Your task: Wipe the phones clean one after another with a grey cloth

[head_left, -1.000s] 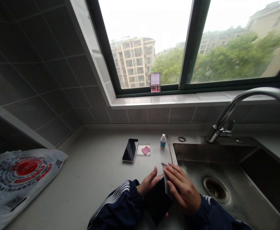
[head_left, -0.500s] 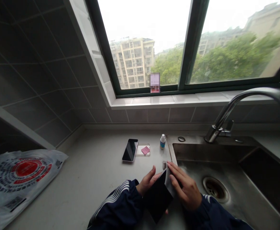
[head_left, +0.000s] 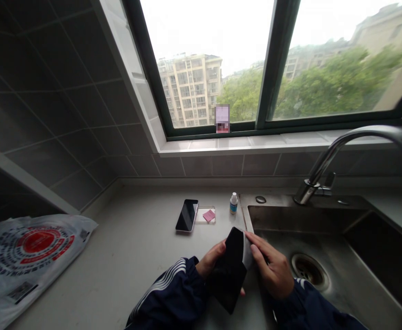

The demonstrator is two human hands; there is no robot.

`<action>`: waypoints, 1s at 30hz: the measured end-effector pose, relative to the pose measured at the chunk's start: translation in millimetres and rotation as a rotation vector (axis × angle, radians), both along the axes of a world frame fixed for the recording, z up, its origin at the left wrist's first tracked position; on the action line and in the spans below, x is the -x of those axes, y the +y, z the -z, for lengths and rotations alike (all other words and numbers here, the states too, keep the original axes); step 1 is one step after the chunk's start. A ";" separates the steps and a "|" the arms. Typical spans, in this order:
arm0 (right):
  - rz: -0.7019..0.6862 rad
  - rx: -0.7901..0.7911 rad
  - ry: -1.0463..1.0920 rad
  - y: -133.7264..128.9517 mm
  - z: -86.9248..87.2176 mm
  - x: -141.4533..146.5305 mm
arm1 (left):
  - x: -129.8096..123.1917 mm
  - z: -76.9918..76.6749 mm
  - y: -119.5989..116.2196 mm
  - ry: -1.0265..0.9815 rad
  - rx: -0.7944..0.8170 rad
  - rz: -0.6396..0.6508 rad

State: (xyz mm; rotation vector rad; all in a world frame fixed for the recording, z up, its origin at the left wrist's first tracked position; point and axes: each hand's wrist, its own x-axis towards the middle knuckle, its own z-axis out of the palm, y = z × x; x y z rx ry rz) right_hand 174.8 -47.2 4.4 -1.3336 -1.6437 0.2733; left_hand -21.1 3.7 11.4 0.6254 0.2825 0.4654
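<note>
My left hand (head_left: 213,260) is wrapped round a dark, flat, tablet-like device (head_left: 229,275), its thumb along the left edge and a fingertip showing under the lower right. The device is tilted over the counter's front. At its upper right edge, my right hand (head_left: 271,263) is closed on a pale grey cloth (head_left: 247,253) pressed against it. Beyond my hands lies a phone (head_left: 187,215) with a black screen. Touching or close beside it is a clear case (head_left: 201,220) with a pink folded piece (head_left: 208,216) on it. A small white-capped bottle (head_left: 233,204) stands upright to their right.
To the right is a steel sink (head_left: 283,220) with a drain (head_left: 310,271) and a curved faucet (head_left: 311,176). A printed white plastic bag (head_left: 39,247) lies on the counter (head_left: 128,238) at left. A window (head_left: 204,46) rises behind the ledge.
The device has turned more upright, and its upper end now shows. My right hand and the cloth have slid slightly right and down along its edge. My left thumb has closed onto it.
</note>
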 end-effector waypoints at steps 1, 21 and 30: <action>0.004 0.006 0.019 0.0 0.2 -0.5 | 0.0 0.0 0.0 -0.003 0.002 -0.011; -0.183 -0.072 -0.327 -7.8 8.0 12.8 | -0.9 7.4 14.2 -0.164 0.034 -0.023; -0.267 -0.151 -0.396 -16.2 -2.8 22.2 | -7.3 11.1 16.5 -0.065 0.101 -0.226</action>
